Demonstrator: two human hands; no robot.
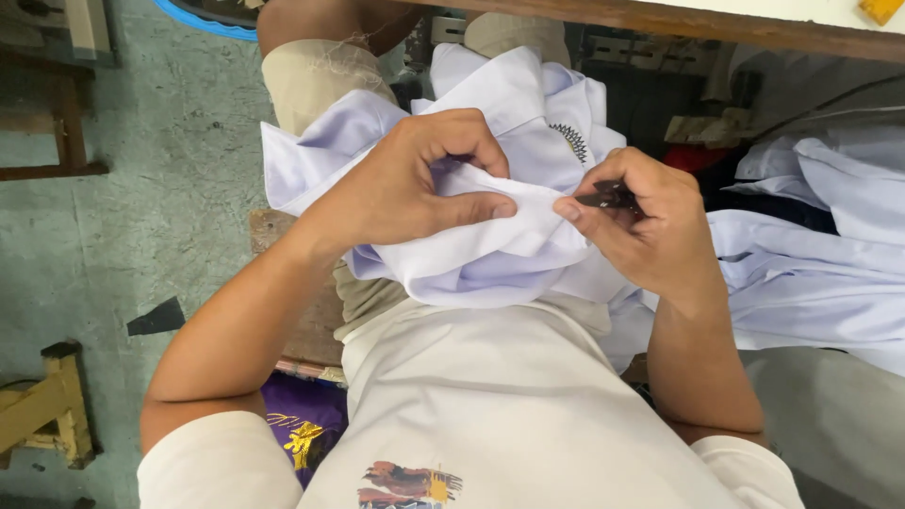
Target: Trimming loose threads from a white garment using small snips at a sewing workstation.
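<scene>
Head view is showing the left hand (415, 184) pinching a fold of the pale lilac cotton shirt (500, 250) on the lap, while the right hand (650, 231) is gripping small dark thread snips (608, 198); keeping the fabric taut should be helping clean trimming.

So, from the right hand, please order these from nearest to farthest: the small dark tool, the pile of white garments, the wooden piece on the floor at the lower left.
1. Small dark tool: in the grip of the right hand.
2. Pile of white garments: just beside it, on the right.
3. Wooden piece: far across, lower left on the floor.
</scene>
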